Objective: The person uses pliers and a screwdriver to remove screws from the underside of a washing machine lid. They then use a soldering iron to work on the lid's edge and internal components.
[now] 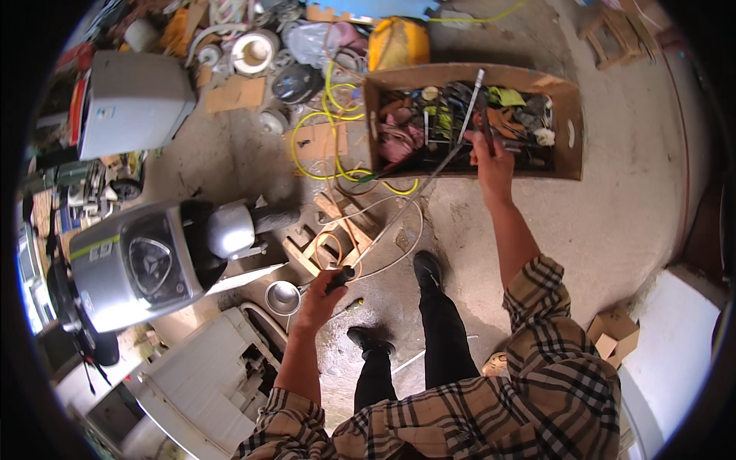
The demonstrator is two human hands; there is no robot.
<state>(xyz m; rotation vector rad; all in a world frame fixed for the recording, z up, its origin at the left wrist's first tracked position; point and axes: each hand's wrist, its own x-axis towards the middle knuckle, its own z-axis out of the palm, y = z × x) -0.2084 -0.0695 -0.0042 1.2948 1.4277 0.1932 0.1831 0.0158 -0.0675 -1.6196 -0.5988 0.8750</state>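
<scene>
My left hand is closed around a short black handle above the wooden frame's near end. From near that handle a long thin grey rod or cable slants up to the right. My right hand is closed over the near side of a cardboard box. A pale, stick-like length rises beside its fingers, along with a dark slim piece; the grip itself is partly hidden. Inside the box lie gloves, pink cloth and jumbled tools.
A yellow hose coils left of the box, near a yellow jerrycan. On the floor are a wooden frame, a metal bowl and a screwdriver. A silver scooter stands left; a small carton sits right.
</scene>
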